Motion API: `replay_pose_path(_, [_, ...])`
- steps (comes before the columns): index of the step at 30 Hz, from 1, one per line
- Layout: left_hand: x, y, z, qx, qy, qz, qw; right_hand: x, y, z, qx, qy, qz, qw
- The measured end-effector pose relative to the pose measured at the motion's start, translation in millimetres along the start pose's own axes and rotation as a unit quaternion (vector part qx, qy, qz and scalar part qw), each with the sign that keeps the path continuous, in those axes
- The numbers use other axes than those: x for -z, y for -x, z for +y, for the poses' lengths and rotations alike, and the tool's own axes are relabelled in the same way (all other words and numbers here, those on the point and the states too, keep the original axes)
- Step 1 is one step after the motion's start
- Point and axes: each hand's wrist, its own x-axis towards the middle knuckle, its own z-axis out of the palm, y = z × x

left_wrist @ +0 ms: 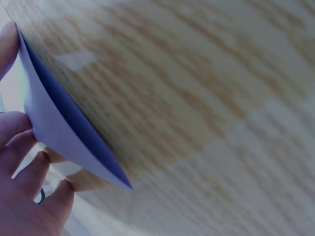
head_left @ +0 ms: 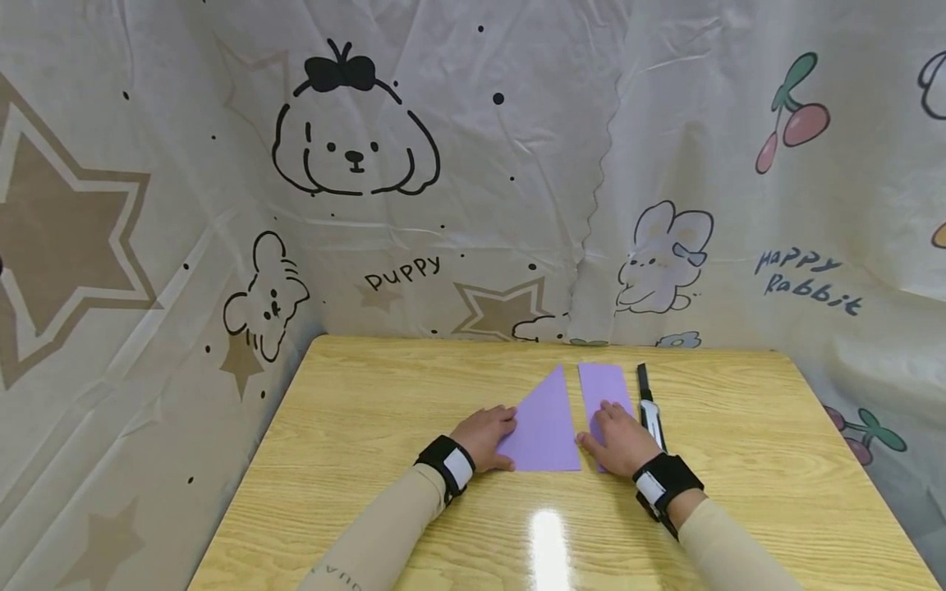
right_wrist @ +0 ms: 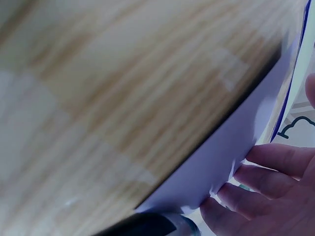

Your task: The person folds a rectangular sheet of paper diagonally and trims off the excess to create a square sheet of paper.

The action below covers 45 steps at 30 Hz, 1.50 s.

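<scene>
A folded sheet of purple paper [head_left: 547, 427] with one slanted side lies on the table. In the left wrist view its layers [left_wrist: 74, 128] gape slightly along the near edge. My left hand [head_left: 484, 439] rests at the sheet's left side, thumb by the lower corner and fingertips on the paper. Just to the right, across a narrow gap, lies a purple paper strip [head_left: 606, 386]. My right hand [head_left: 624, 443] touches this strip with extended fingertips, and its thumb points toward the gap. Beside the strip is a black-and-white utility knife [head_left: 650, 414], its lower end hidden behind the right hand and wrist.
The wood-grain table [head_left: 355, 410] reaches back to a white curtain [head_left: 473, 205] printed with cartoon animals and stars. More curtain hangs along the left side. Black bands [head_left: 446, 464] circle both wrists. A bright light reflection [head_left: 549, 546] shows on the near tabletop.
</scene>
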Motion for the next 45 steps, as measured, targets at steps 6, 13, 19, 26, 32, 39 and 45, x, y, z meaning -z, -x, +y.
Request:
replay_pose_path(6, [2.6,1.7,-0.9,0.004,0.002,-0.006,1.0000,1,-2.2,-1,-0.005,-0.005,-0.005,1.0000])
replay_pose_path(13, [-1.2,2.8,-3.4,0.004,0.005,-0.001,1.0000,-3,-4.5,0,0.004,0.011,-0.004,0.9999])
replay_pose_path(19, [-4.6,3.5,-5.0,-0.001,0.006,0.004,1.0000,0,-8.4,-2,0.029,0.036,0.026,0.9986])
replay_pose_path(26, [-3.8,4.0,-5.9,-0.003,0.002,0.007,1.0000,11,-37.3,-20,0.029,-0.013,0.040,0.9987])
replay_pose_path(32, [-1.3,3.1,-2.5,-0.002,0.003,0.003,1.0000,5,-56.4,-29,0.002,-0.006,0.005,1.0000])
replay_pose_path(39, [5.9,2.7,2.0,0.003,0.002,-0.006,1.0000,-2,-63.1,-32,-0.009,-0.023,0.007,0.9997])
replay_pose_path(45, [5.5,2.9,1.9,0.004,-0.002,-0.006,1.0000,2,-66.1,-35,-0.068,-0.153,0.006,0.9858])
